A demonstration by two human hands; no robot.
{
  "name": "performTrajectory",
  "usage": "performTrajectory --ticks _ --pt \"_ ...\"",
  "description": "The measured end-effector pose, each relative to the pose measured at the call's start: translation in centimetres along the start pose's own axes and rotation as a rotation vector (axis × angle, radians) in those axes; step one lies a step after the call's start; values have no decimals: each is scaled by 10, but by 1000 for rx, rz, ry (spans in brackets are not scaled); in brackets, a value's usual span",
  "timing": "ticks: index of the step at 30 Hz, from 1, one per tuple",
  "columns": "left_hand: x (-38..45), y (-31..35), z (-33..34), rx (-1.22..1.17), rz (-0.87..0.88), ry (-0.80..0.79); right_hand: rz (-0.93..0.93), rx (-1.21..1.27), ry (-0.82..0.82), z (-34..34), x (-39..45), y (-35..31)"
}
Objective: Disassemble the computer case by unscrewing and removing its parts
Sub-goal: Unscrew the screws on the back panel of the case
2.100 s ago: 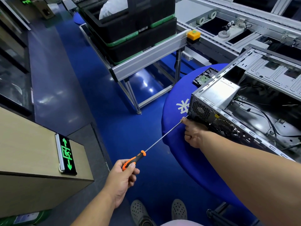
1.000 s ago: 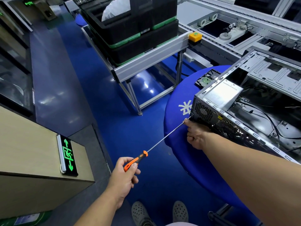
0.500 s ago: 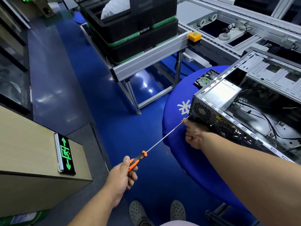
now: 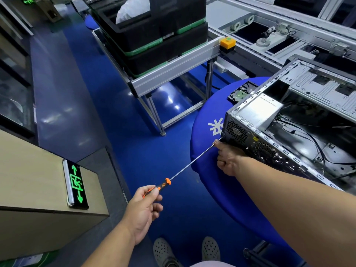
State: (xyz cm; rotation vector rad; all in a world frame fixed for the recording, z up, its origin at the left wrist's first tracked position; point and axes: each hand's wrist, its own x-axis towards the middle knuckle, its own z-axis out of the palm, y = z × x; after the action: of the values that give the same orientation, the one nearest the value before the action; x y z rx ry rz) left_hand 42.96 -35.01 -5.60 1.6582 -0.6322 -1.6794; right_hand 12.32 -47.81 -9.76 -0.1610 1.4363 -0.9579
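Note:
An open grey computer case lies on its side on a round blue table, its rear panel facing me. A silver power supply sits in its near corner, with loose black cables behind it. My left hand grips the orange and black handle of a long screwdriver. The thin shaft runs up and right to the case's lower rear corner. My right hand is curled at that corner, with its fingers pinching the shaft near the tip. The screw itself is hidden.
A hard drive lies on the table behind the case. An aluminium conveyor frame carries stacked black trays and a yellow button box. A wooden cabinet with a green exit sign stands on the left. My shoes show below.
My left hand has shifted its grip around the screwdriver handle, fingers rolling over it. The shaft stays on the case's corner and my right hand has barely moved.

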Motion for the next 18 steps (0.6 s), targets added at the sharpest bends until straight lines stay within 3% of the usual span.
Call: performTrajectory --ticks 6,18 --pt "1 2 -1 130 84 45 0 -5 -7 -1 -1 -1" --pt "-4 0 -5 20 7 10 7 -48 -46 -6 1 1"
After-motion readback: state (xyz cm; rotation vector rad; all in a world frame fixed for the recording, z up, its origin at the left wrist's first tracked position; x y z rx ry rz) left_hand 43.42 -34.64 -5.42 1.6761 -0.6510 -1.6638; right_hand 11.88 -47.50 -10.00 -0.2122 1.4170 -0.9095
